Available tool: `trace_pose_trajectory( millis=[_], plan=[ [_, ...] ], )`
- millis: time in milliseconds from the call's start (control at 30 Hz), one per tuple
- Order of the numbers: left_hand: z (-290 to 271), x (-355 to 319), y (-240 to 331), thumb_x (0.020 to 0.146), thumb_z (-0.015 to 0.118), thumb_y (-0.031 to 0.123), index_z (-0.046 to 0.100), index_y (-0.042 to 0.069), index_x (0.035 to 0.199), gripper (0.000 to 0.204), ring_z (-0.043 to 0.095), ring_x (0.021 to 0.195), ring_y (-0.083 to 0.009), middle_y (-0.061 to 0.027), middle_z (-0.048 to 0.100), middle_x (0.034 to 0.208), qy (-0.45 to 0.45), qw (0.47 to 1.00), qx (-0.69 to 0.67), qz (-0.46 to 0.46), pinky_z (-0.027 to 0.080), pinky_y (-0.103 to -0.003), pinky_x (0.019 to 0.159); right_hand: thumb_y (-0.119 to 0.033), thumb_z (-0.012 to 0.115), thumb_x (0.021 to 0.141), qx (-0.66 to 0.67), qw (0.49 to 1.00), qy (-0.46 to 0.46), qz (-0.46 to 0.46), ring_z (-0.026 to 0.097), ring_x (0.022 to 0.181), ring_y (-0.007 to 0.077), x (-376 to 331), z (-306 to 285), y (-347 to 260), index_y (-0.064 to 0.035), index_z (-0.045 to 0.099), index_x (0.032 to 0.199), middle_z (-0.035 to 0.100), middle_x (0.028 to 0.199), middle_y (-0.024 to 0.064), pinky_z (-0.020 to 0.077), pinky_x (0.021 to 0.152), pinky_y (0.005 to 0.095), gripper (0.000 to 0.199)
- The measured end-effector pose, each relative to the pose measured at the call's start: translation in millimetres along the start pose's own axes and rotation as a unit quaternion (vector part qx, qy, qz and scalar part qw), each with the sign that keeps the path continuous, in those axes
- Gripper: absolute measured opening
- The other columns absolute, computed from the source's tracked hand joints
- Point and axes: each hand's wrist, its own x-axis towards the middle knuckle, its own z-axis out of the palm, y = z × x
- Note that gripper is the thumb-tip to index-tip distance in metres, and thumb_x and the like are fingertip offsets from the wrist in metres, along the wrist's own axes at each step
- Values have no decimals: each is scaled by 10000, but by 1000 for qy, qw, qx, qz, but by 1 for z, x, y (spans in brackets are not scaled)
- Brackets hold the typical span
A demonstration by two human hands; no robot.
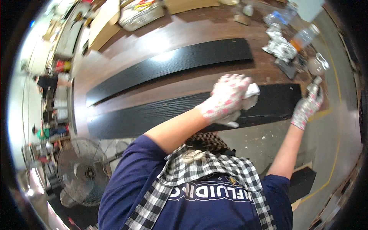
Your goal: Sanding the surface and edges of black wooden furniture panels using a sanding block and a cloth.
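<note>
My left hand (228,95), in a white glove with pink flowers, is closed around a crumpled white cloth (251,96). It is over the nearer black wood-grained board (161,112), which lies along the table's near edge; whether the cloth touches the board I cannot tell. My right hand (308,108), gloved the same way, is at the board's right end. Its fingers close round a small pale object (317,81) that I cannot identify. A second black board (172,63) lies farther back, its left end angled toward the nearer one.
On the brown table (207,32), the right side holds crumpled white cloths (280,43), a bottle of orange liquid (304,37) and a dark flat block (286,68). Cardboard boxes (105,25) stand at the back. A floor fan (86,172) stands left; people are farther off.
</note>
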Motion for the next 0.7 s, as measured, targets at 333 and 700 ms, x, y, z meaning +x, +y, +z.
trace_pose_trajectory(
  millis=[333,700],
  plan=[
    [-130,-317,-201,886,581,337,616,226,1190,325,396,1323,-273,19,573,1288,177,866,222,-412,223,-580,1089,-374,597,925,-143,990,-18,4,549,912,177,17,-12,19,29,616,1199,622,1021,98,425,872,307,487],
    [-247,-465,-301,930,522,430,579,125,1236,435,690,815,-312,-157,704,901,341,735,274,-518,536,-401,713,-308,630,906,-142,990,-14,15,575,1040,216,32,-19,42,53,600,1197,623,1177,151,408,955,352,465]
  ],
)
